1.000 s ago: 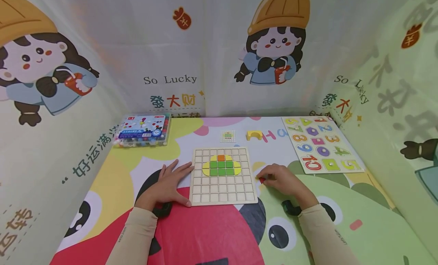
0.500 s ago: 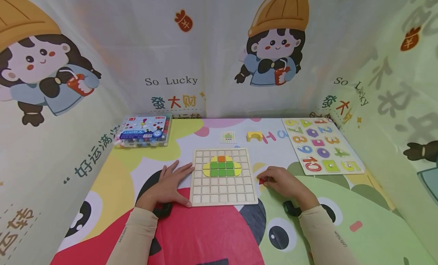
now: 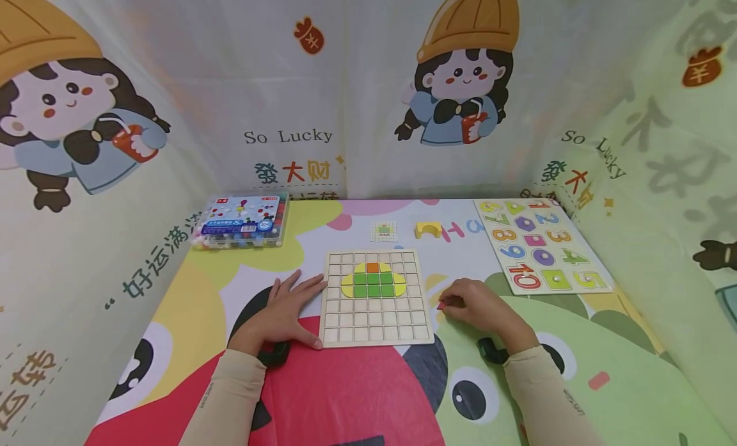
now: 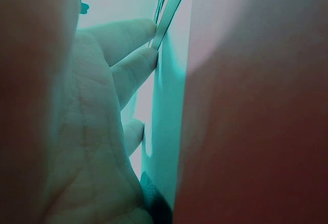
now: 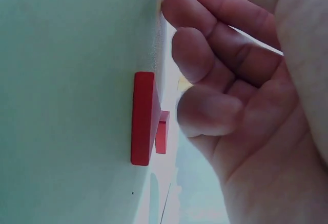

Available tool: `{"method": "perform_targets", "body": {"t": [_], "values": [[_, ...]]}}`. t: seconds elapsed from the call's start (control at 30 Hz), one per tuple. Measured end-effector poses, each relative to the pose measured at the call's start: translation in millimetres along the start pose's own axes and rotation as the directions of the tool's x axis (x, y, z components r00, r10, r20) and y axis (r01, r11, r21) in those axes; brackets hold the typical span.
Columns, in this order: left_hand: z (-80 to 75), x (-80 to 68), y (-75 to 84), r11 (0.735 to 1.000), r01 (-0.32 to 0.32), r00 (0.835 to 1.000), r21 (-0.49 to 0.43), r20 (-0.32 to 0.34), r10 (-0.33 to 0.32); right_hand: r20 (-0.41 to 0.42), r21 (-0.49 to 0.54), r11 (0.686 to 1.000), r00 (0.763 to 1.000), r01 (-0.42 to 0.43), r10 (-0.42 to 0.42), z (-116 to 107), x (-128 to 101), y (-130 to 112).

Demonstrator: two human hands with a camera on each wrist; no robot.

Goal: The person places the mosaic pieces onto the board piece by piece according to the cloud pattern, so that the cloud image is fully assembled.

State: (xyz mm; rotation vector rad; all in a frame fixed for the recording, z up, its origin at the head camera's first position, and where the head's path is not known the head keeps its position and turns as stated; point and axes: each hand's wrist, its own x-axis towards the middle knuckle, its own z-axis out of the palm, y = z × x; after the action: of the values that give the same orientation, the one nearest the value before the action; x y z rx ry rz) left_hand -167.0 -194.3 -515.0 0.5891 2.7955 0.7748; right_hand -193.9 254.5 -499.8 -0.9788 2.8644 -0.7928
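Red tile pinched at the board's right edge

The red tile (image 3: 440, 304) sits on the counter (image 3: 576, 343) beside the grid board (image 3: 375, 296), the right hand (image 3: 475, 305) now curled closer in a pinching grip; the left hand (image 3: 282, 311) stays flat, fingers straight, against the board's left edge.

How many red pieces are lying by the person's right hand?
2 show in the right wrist view: a larger red piece flat on the mat, and a smaller red piece just behind it. The right hand may hide more.
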Motion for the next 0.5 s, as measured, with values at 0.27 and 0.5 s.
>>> {"method": "perform_targets", "body": {"t": [0.27,0.5], "values": [[0.2,0.2,0.4,1.0,0.0,1.0,-0.005,0.001,0.0,-0.117,0.037,0.999,0.993,0.035,-0.031,1.3,4.8,-9.7],[-0.8,-0.1,0.6,1.0,0.004,1.0,0.003,0.003,-0.004,-0.13,0.154,0.983,0.988,0.096,-0.077,5.3,29.2,-33.5]]}}
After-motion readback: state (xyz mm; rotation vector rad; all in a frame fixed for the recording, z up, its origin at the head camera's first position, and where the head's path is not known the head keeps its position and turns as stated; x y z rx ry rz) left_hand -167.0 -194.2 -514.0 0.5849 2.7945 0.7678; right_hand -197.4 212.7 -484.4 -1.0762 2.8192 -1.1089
